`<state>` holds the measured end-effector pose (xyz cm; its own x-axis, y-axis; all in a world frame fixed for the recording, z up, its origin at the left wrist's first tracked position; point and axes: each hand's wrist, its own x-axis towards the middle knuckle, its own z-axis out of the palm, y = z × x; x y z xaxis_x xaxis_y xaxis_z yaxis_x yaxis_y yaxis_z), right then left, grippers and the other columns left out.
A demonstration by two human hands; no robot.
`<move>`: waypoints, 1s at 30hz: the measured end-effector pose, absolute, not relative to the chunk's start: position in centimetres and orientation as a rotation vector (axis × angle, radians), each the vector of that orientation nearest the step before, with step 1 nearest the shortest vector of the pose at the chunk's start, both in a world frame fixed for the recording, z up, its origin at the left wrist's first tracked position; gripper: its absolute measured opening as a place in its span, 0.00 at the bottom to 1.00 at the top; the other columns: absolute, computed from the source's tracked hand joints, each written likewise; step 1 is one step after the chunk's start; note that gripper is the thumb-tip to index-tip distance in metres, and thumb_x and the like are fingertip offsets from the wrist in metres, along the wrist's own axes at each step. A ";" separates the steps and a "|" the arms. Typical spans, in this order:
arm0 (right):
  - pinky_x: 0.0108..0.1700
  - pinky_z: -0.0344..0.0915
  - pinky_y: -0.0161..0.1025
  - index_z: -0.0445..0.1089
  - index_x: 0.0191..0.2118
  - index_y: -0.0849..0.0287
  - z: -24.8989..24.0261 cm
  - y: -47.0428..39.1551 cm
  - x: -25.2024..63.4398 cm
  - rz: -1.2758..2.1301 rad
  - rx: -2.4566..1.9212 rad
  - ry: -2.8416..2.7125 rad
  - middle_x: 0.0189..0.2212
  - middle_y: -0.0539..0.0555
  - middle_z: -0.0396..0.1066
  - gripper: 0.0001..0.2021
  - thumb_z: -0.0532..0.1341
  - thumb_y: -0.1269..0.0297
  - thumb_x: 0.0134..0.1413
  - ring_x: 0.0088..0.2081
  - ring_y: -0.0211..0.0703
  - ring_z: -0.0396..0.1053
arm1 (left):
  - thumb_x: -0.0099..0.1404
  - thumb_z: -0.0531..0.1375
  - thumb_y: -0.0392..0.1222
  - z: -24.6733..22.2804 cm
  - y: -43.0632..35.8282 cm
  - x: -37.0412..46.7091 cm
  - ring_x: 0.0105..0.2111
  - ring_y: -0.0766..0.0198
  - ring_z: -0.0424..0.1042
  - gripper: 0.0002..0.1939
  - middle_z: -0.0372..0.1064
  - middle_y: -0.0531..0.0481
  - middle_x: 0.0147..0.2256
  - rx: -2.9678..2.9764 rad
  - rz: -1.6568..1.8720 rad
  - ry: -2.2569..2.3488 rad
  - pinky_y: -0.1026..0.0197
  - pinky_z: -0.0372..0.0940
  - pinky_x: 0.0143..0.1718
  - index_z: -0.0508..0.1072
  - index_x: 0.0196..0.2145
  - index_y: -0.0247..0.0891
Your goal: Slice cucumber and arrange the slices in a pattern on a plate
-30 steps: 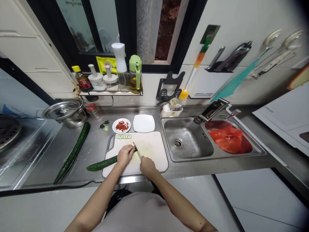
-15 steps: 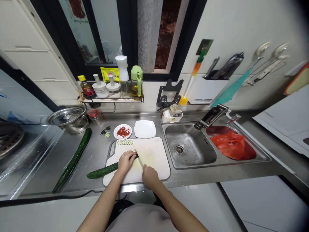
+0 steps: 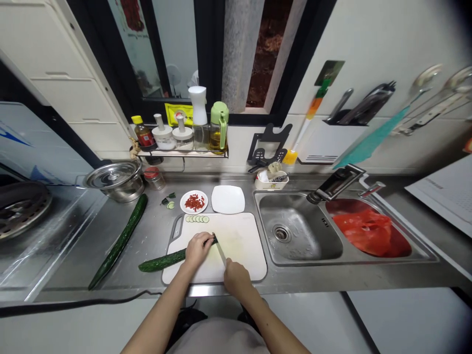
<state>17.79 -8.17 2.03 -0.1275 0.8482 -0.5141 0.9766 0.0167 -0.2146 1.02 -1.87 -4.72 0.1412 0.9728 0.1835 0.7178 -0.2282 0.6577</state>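
My left hand (image 3: 198, 248) is closed over the right part of a cucumber (image 3: 162, 261), pressing it to the white cutting board (image 3: 243, 246). The cucumber's left end sticks out past the board's edge. In my right hand (image 3: 236, 277) is the handle of a knife (image 3: 221, 253), its blade by the cucumber's cut end, close to my left fingertips. A row of cucumber slices (image 3: 197, 219) lies along the board's upper left. Behind the board are a plate of chopped red pieces (image 3: 194, 201) and a white square plate (image 3: 228, 199). Cucumber trimmings (image 3: 169, 200) lie farther left.
Another whole cucumber (image 3: 118, 242) rests on the steel counter to the left, in front of a lidded pot (image 3: 114, 181). At right is a double sink (image 3: 298, 231) with a red plastic bag (image 3: 363, 231) in one basin. A rack (image 3: 184, 154) of seasonings hangs behind.
The whole view has shifted, so everything sits farther right in the picture. The knife blade looks tilted slightly more upright beside the cucumber's cut end. Both hands keep their hold.
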 end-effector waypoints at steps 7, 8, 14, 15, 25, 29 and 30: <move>0.41 0.65 0.42 0.66 0.48 0.65 2.5 -7.1 17.5 -0.782 1.886 2.081 0.40 0.65 0.74 0.16 0.48 0.77 0.57 0.45 0.52 0.73 | 0.67 0.54 0.43 -4.3 -1.9 1.1 0.43 0.60 0.71 0.11 0.75 0.49 0.41 2.015 0.837 1.602 0.56 0.65 0.47 0.77 0.38 0.43; 0.41 0.65 0.42 0.66 0.48 0.65 2.5 -6.9 17.4 -0.783 1.888 2.082 0.40 0.65 0.74 0.16 0.48 0.76 0.58 0.45 0.52 0.73 | 0.67 0.54 0.43 -4.3 -1.9 1.1 0.43 0.60 0.71 0.11 0.75 0.48 0.41 2.017 0.839 1.604 0.56 0.65 0.47 0.77 0.38 0.42; 0.40 0.63 0.41 0.66 0.48 0.64 2.0 -5.9 16.7 -0.809 1.927 2.089 0.40 0.64 0.74 0.15 0.48 0.76 0.58 0.45 0.51 0.72 | 0.66 0.54 0.42 -3.9 -2.1 1.2 0.42 0.60 0.71 0.11 0.75 0.48 0.40 2.013 0.834 1.612 0.56 0.65 0.46 0.77 0.38 0.43; 0.40 0.63 0.40 0.66 0.48 0.64 1.9 -5.8 16.7 -0.817 1.938 2.087 0.40 0.64 0.74 0.15 0.48 0.75 0.58 0.45 0.51 0.72 | 0.66 0.54 0.42 -3.9 -2.1 1.2 0.42 0.60 0.71 0.11 0.75 0.48 0.40 2.016 0.832 1.614 0.56 0.65 0.46 0.77 0.38 0.43; 0.38 0.62 0.35 0.69 0.44 0.61 0.8 -4.3 18.5 -1.056 2.063 2.101 0.41 0.60 0.75 0.13 0.51 0.67 0.58 0.43 0.47 0.73 | 0.67 0.53 0.42 -3.5 -2.3 1.4 0.42 0.60 0.70 0.11 0.75 0.48 0.39 2.077 0.791 1.649 0.57 0.64 0.45 0.76 0.38 0.42; 0.30 0.61 0.32 0.68 0.44 0.62 0.4 -4.3 18.8 -1.398 2.094 1.979 0.30 0.54 0.75 0.13 0.50 0.67 0.59 0.25 0.38 0.71 | 0.67 0.53 0.41 -3.2 -2.4 1.5 0.41 0.60 0.71 0.11 0.75 0.48 0.38 2.082 0.771 1.668 0.57 0.64 0.44 0.76 0.38 0.42; 0.28 0.60 0.31 0.67 0.45 0.61 0.4 -4.4 18.8 -1.470 2.106 1.935 0.27 0.51 0.74 0.13 0.49 0.67 0.59 0.22 0.36 0.69 | 0.67 0.53 0.41 -3.2 -2.4 1.6 0.41 0.60 0.71 0.11 0.75 0.48 0.38 2.077 0.770 1.671 0.57 0.64 0.44 0.76 0.38 0.42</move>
<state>18.83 -4.42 0.41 -0.1403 0.8208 -0.5537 0.7535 -0.2742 -0.5975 1.56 -2.36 -3.19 0.1497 0.9712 0.1852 0.7722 -0.2318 0.5916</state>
